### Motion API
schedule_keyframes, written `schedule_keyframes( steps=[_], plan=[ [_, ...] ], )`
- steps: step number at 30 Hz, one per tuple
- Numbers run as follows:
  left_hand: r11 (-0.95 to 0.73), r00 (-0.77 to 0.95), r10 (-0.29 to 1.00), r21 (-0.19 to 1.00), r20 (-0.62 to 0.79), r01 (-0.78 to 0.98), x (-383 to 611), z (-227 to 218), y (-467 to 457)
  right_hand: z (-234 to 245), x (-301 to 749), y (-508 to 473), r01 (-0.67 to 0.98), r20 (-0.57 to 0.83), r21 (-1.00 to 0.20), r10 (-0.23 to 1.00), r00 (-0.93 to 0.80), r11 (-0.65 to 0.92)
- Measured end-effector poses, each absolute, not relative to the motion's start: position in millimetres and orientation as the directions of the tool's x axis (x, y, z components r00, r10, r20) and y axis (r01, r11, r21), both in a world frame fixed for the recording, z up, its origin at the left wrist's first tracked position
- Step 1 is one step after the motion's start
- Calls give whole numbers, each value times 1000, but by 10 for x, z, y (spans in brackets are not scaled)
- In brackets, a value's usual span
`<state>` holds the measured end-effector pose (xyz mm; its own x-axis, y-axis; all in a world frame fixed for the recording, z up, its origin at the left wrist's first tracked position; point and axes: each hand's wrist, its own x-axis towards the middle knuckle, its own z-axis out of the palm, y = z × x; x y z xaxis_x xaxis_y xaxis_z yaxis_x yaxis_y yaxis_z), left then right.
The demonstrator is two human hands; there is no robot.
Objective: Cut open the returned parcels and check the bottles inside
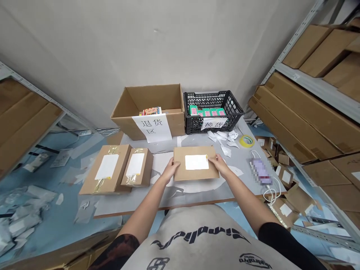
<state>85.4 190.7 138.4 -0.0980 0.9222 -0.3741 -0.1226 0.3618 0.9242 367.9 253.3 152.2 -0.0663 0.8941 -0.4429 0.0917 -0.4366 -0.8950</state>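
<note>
A flat brown cardboard box (pixel 180 173) with a white label (pixel 197 162) is held between my two hands over the table, near its front edge. My left hand (pixel 169 169) grips the box's left side, thumb on top. At the right side, my right hand (pixel 220 164) holds it with the thumb over the edge near the label's yellow mark. Left of my left hand stand two taped, labelled cartons: a smaller carton (pixel 146 170) and a larger carton (pixel 119 165).
At the back are an open carton (pixel 177 125) with a paper sign and a black plastic crate (pixel 236 112) holding green-and-pink boxes. Torn paper (pixel 225 150), a yellow tape roll (pixel 246 141) and a cabled phone-like device (pixel 261 170) lie right. Shelves (pixel 323 86) of cartons flank the table.
</note>
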Motion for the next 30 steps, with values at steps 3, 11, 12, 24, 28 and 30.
schedule_keyframes(
  steps=[3, 11, 12, 24, 28, 30],
  plan=[
    [275, -80, 954, 949, -289, -153, 654, 1505, 1838, 1622, 3759, 2545, -62, -383, -921, 923, -36, -384],
    [530, -91, 832, 832, -548, -167, 621, 1407, 1758, 1346, 3718, 2383, 62, -449, -893, 891, -59, -446],
    [518, -94, 843, 846, -530, -130, 664, 1403, 1786, 1341, 3684, 2388, 102, -428, -901, 902, -53, -422],
    [324, -105, 928, 915, -357, -242, 537, 1334, 1537, 1509, 3935, 2238, -219, -358, -886, 903, -238, -409],
    [520, -121, 826, 828, -550, -210, 690, 1215, 1492, 1215, 3813, 2104, -75, -496, -855, 850, -176, -514],
    [540, -99, 829, 833, -551, -120, 770, 1208, 1542, 1135, 3749, 2071, -29, -517, -850, 844, -147, -526]
  ],
)
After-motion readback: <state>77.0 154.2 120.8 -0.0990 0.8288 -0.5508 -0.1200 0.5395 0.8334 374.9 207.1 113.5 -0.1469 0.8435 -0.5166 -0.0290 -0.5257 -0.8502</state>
